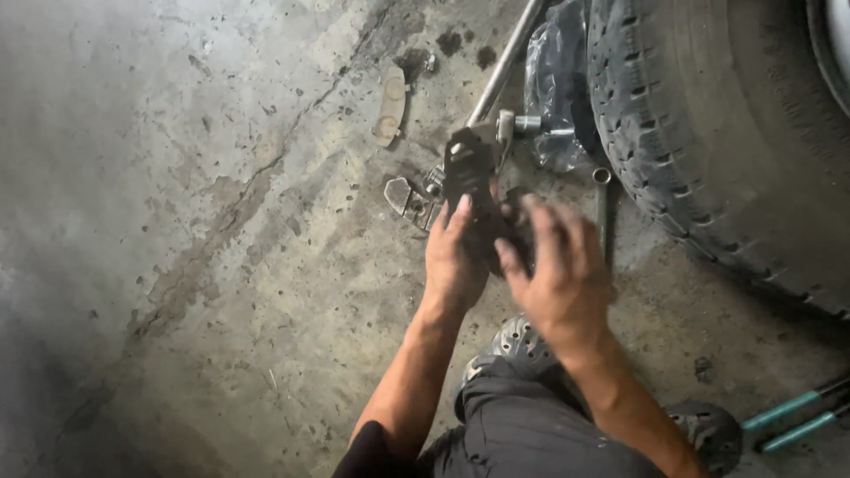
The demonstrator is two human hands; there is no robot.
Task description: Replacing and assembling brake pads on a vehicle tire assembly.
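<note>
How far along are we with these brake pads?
One pale brake pad already lies on the concrete floor, away from the hands. In hand: the left hand and right hand both hold a dark brake pad. The tyre stands beside them. What remains isn't visible.

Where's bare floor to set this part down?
Bare concrete floor lies left of the left hand, below the loose brake pad. Crowded between both hands and the tyre: metal bar, plastic bag, small parts.
</note>
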